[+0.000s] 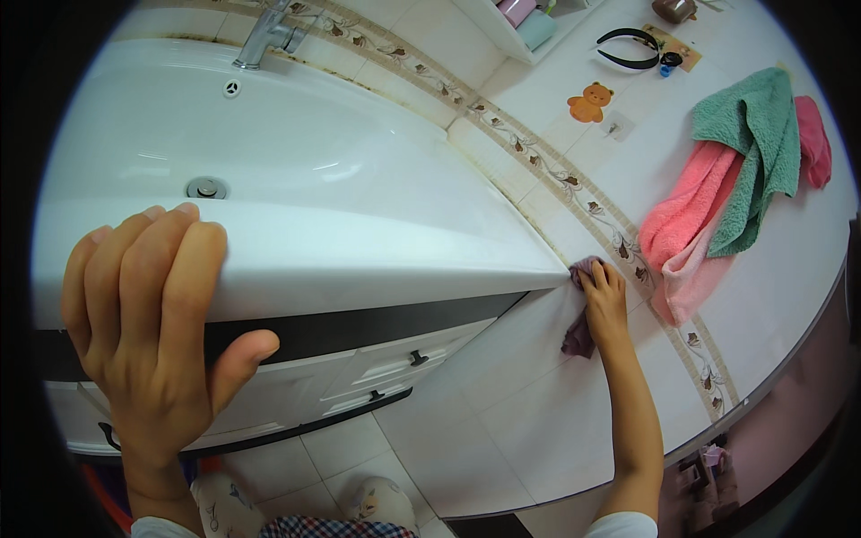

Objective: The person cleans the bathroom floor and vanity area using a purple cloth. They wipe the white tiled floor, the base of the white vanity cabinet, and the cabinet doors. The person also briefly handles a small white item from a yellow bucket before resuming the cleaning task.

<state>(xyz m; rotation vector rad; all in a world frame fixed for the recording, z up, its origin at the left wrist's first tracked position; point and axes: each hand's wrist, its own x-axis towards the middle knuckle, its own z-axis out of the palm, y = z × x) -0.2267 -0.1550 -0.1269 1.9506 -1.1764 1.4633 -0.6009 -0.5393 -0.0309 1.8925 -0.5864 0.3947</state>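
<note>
My left hand [151, 323] rests over the front rim of a white ceramic washbasin [323, 249], fingers side by side and thumb spread, holding nothing. At the basin's right front corner, my right hand [605, 292] presses a purple cloth [578, 339] against the tiled wall [525, 397]; part of the cloth hangs below the fingers. The basin has a metal drain plug [206, 187], an overflow cover [231, 88] and a chrome faucet [262, 40] at the back.
Green [757, 134] and pink towels [693, 202] hang on the right wall, near my right hand. Higher are a headband [629, 48], a bear sticker [590, 103] and a white shelf [511, 33]. Below the basin is a white cabinet [303, 390] with black handles.
</note>
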